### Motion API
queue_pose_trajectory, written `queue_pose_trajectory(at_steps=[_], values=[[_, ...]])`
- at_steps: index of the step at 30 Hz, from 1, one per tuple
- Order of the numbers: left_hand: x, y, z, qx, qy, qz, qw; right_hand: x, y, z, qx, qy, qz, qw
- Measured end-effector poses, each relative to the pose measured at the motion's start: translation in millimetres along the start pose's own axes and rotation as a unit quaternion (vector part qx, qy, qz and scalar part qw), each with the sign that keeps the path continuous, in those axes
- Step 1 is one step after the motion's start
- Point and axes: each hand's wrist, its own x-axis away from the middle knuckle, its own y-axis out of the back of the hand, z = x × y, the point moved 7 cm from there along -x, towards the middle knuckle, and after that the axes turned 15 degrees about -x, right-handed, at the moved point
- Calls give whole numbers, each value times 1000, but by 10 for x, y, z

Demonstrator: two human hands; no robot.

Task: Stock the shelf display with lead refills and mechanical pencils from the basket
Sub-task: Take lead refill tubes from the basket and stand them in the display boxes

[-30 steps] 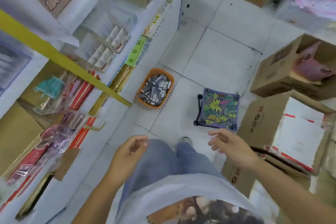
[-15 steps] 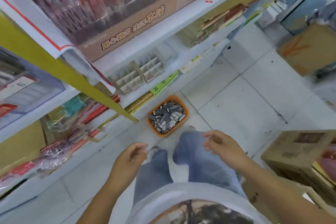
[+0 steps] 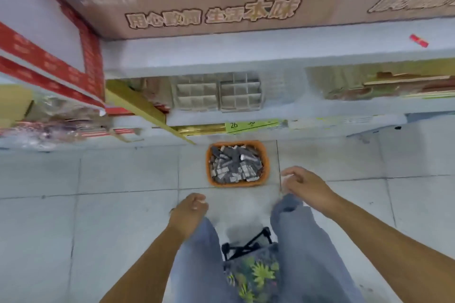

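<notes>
Hanging loosely curled, left hand [image 3: 190, 209] and right hand [image 3: 306, 186] hover near basket [image 3: 236, 184].

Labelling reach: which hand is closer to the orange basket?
The right hand, just off the right rim of the orange basket; the left hand hangs further back, below its left corner.
</notes>
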Motion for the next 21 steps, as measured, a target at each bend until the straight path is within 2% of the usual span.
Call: queue_pose_trajectory(at_steps=[3, 7, 12, 15, 18, 21], values=[[-528, -456, 68, 11, 8, 21, 1000, -744, -29, -433, 60, -23, -3, 998], [-1568, -873, 249, -16, -9, 14, 1000, -1755, -327, -1196, 71, -61, -13, 995], [-2998, -1494, 460, -89, -92, 0, 992, -3047, -780, -2180, 46, -53, -24, 997], [-3802, -1826, 563, -130, -149, -37, 980, -3748, -1037, -2743, 66, -17, -24, 997], [-4494, -2035, 568, -260, -200, -112, 938, -4310, -1157, -3052, 156, 72, -103, 980], [-4936, -2188, 571, -329, -203, -149, 910, -4501, -1256, -3289, 264, 103, -211, 935]])
